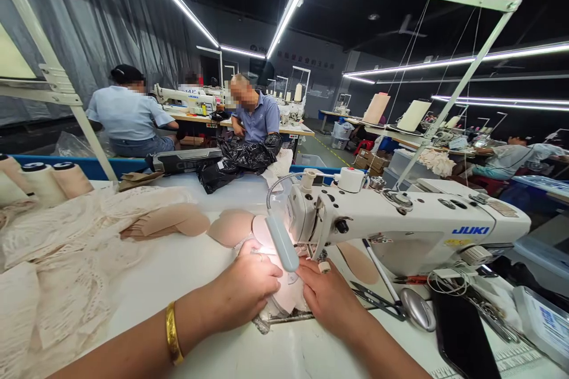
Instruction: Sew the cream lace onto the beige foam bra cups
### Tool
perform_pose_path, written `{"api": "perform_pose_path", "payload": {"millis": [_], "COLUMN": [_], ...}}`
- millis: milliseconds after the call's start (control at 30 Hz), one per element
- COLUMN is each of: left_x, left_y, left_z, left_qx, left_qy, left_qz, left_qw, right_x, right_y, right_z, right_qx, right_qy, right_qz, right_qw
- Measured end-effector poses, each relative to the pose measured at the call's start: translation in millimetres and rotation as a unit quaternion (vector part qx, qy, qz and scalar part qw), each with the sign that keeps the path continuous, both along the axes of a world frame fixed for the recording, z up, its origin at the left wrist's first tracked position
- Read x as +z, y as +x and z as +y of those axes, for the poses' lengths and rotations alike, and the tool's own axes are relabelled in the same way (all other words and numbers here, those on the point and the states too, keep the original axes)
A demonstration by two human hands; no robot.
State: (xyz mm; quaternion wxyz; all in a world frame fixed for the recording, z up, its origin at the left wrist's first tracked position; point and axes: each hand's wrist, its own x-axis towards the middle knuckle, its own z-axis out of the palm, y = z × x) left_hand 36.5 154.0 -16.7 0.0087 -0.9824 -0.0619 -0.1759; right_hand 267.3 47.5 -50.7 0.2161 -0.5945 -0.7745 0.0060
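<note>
My left hand (249, 284), with a gold bracelet (173, 333) at the wrist, is closed on a pale pink fabric piece (287, 296) in front of the sewing machine (409, 231). My right hand (331, 296) lies flat at the right side of the same piece, fingers stretched toward the needle area. A grey lamp head (283, 246) on a bendable neck hides part of the fabric between my hands. Skin-coloured bra cups (229, 228) lie just beyond my left hand. Another cup-shaped piece (359, 262) is under the machine arm.
Cream lace fabric (84, 249) and stacked cups (166, 222) cover the left. Scissors (377, 302), a phone (464, 334) and a plastic box (544, 323) lie on the right. A black plastic bag (240, 160) sits beyond the table, near seated co-workers (258, 115).
</note>
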Motion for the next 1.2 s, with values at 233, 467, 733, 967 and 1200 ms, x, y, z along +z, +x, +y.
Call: {"api": "perform_pose_path", "payload": {"millis": [233,467,733,967,1200], "left_x": [-1.0,0.7,-2.4,-1.4,-3.6], "left_y": [-1,-1,2,2,2], "left_z": [0,0,0,-6,-1], "left_qx": [0.002,0.012,0.011,0.015,0.020], "left_qy": [-0.025,-0.026,-0.016,-0.023,-0.015], "left_qz": [0.004,0.012,0.008,0.010,-0.001], "left_qw": [1.000,1.000,1.000,1.000,1.000], "right_x": [3.1,4.2,7.0,5.1,11.5], "right_y": [0,2,0,0,0], "right_z": [-3,-8,-4,-3,-6], "right_qx": [0.014,-0.003,-0.002,-0.004,0.002], "right_qy": [0.016,0.102,0.116,0.122,0.093], "right_qz": [0.006,-0.003,0.035,0.044,0.045], "right_qw": [1.000,0.995,0.993,0.992,0.995]}}
